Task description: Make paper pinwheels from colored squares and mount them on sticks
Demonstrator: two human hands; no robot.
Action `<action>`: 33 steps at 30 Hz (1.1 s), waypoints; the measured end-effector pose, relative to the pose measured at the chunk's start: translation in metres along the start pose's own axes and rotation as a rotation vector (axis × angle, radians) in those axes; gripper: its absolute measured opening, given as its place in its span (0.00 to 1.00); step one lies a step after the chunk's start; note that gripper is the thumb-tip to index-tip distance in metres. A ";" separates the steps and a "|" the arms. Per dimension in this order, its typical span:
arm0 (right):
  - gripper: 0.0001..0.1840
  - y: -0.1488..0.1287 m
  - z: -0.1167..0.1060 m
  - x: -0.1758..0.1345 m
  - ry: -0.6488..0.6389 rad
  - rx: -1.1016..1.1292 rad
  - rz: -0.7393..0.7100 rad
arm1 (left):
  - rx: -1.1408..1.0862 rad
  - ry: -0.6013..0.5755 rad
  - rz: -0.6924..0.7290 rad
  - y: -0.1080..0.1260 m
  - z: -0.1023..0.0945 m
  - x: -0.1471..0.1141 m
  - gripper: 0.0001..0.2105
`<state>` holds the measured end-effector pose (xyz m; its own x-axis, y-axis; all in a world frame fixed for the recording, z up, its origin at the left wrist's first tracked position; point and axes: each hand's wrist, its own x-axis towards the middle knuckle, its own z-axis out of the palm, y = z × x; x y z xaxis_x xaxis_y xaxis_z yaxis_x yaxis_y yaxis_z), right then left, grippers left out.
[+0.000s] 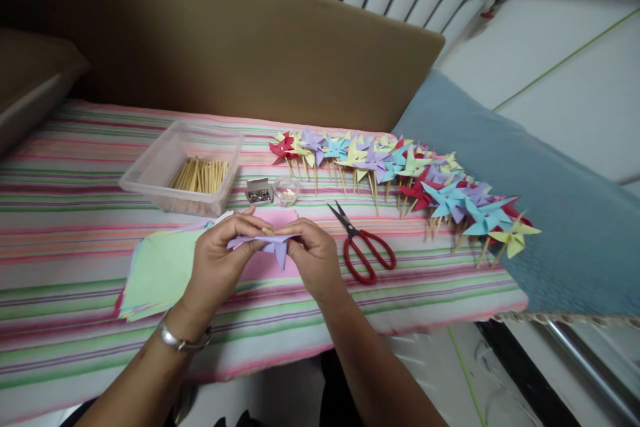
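Arms (pixel 377 357) are filling the foreground, left hand (pixel 219 255) and right hand (pixel 318 257) pinching the pinwheel (pixel 273 245). Probably feeling light, creasing easily; I'd be gripping near center.

Matt paper pinwheel (pixel 280 253), smooth wooden sticks (pixel 200 177), translucent plastic box (pixel 213 204), glossy-handled metal scissors (pixel 353 233), matt cloth cover (pixel 75 240)

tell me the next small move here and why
Probably press the purple paper gently against what looks like a stick's end: left grip and right grip pinch the paper from both sides, and that end shows at its upper edge.
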<state>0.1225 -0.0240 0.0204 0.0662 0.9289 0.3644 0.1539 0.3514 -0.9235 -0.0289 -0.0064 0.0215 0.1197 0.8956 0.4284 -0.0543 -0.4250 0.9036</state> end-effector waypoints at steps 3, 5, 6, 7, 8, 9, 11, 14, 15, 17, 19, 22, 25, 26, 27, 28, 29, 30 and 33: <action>0.09 0.001 0.000 0.001 -0.030 0.003 0.086 | -0.061 0.035 -0.093 -0.001 0.000 0.000 0.04; 0.09 0.003 -0.002 0.002 -0.076 0.044 0.183 | -0.115 0.096 -0.191 -0.005 -0.001 0.002 0.04; 0.10 0.004 -0.003 0.002 -0.100 0.063 0.238 | -0.150 0.145 -0.245 -0.008 -0.003 0.003 0.04; 0.10 0.006 -0.004 0.003 -0.118 0.072 0.289 | -0.192 0.203 -0.292 -0.011 -0.005 0.005 0.05; 0.10 0.008 -0.006 0.003 -0.127 0.063 0.327 | -0.240 0.264 -0.327 -0.014 -0.008 0.007 0.07; 0.10 0.011 -0.008 0.003 -0.130 0.037 0.354 | -0.287 0.323 -0.348 -0.016 -0.011 0.010 0.08; 0.09 0.016 -0.012 0.004 -0.132 -0.057 0.373 | -0.373 0.417 -0.355 -0.018 -0.016 0.015 0.10; 0.07 0.023 -0.015 0.004 -0.161 -0.228 0.362 | -0.455 0.479 -0.346 -0.013 -0.023 0.022 0.15; 0.06 0.025 -0.016 0.004 -0.172 -0.285 0.348 | -0.471 0.490 -0.340 -0.011 -0.024 0.023 0.16; 0.04 0.027 -0.015 0.004 -0.191 -0.373 0.316 | -0.486 0.506 -0.324 -0.007 -0.025 0.025 0.17; 0.03 0.027 -0.012 0.004 -0.209 -0.415 0.294 | -0.489 0.518 -0.312 -0.005 -0.026 0.025 0.16; 0.03 0.027 -0.008 0.003 -0.230 -0.428 0.285 | -0.488 0.528 -0.314 -0.006 -0.028 0.026 0.15; 0.02 0.028 -0.004 0.002 -0.231 -0.430 0.287 | -0.487 0.529 -0.323 -0.008 -0.029 0.026 0.15; 0.02 0.029 -0.004 0.002 -0.231 -0.428 0.288 | -0.489 0.528 -0.324 -0.008 -0.029 0.026 0.15; 0.02 0.029 -0.003 0.002 -0.231 -0.425 0.290 | -0.492 0.527 -0.324 -0.008 -0.029 0.025 0.15; 0.02 0.030 -0.003 0.001 -0.231 -0.421 0.288 | -0.494 0.526 -0.323 -0.008 -0.029 0.025 0.15; 0.02 0.030 -0.003 0.001 -0.232 -0.419 0.281 | -0.494 0.526 -0.323 -0.008 -0.028 0.025 0.15; 0.02 0.030 -0.003 0.001 -0.233 -0.418 0.272 | -0.494 0.526 -0.321 -0.008 -0.028 0.025 0.15; 0.03 0.030 -0.004 0.001 -0.236 -0.428 0.245 | -0.487 0.521 -0.314 -0.008 -0.027 0.025 0.15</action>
<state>0.1315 -0.0128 -0.0066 -0.0649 0.9959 0.0629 0.5524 0.0883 -0.8289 -0.0524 0.0227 0.0252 -0.2732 0.9619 -0.0107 -0.5388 -0.1438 0.8300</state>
